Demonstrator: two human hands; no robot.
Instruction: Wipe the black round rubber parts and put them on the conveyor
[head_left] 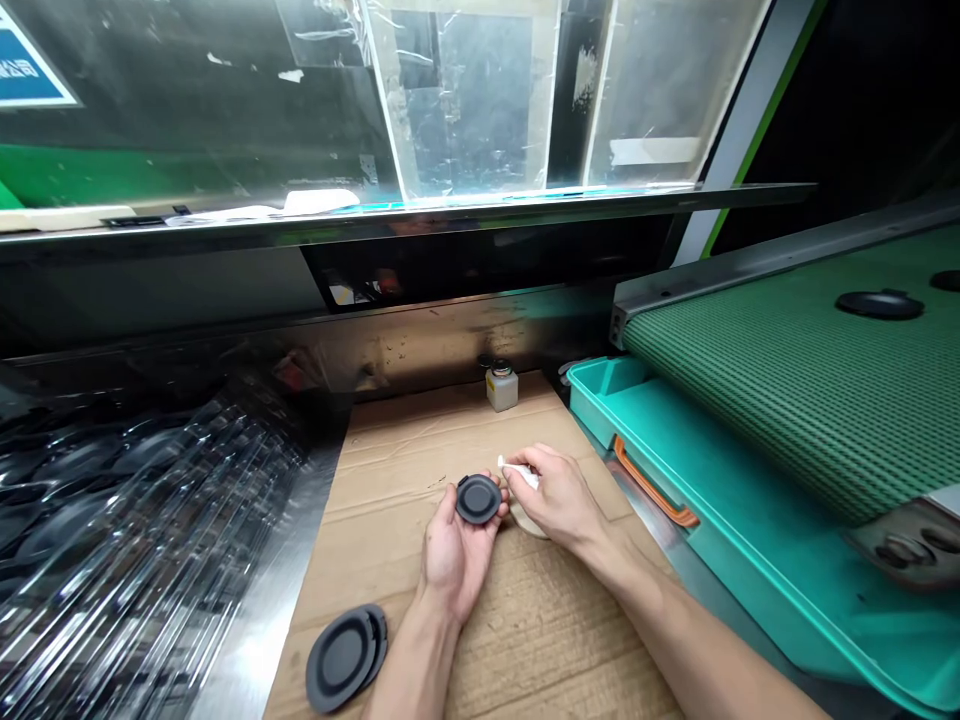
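Over a sheet of cardboard (397, 540), my left hand (461, 545) holds a small round black lid (478, 499), its flat face turned up. My right hand (555, 495) is closed around a white cloth (523, 474), whose tip pokes out between thumb and fingers just right of the lid. Beneath the right hand lies a pale round piece (529, 520), mostly covered by it. Two larger black round lids (341, 660) overlap on the cardboard, left of my left forearm.
A small square bottle (502, 388) stands at the cardboard's far edge. On the left are clear plastic trays (172, 510) with black parts. To the right, a teal bin (742, 520) with an orange handle sits beneath a green conveyor belt (810, 370) carrying black lids (879, 304).
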